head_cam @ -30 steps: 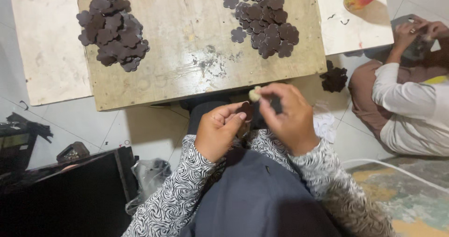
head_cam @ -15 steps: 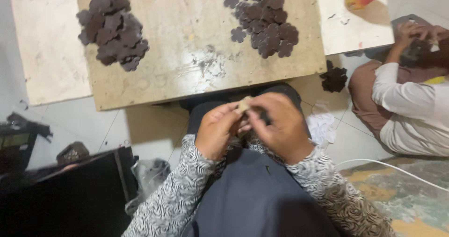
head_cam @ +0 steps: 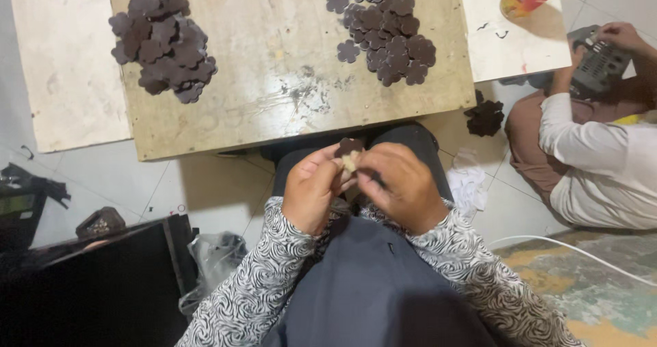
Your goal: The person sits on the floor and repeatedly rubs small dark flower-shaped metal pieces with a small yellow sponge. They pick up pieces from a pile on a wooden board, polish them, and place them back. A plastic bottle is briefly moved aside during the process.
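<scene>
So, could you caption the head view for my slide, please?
Both hands, left and right, pinch a dark flower-shaped piece over the lap.

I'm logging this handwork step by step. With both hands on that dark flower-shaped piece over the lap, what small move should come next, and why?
Probably keep pinching and work the small pale bit against the dark brown flower-shaped cutout. The left hand and right hand meet on it fingertip to fingertip above the lap, short of the worn wooden board. So it looks unready to join either pile of flower cutouts there.

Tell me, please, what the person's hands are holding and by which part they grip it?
Both hands, left and right, pinch a small dark brown flower-shaped piece by its lower edge, where a pale bit shows between the fingertips.
</scene>
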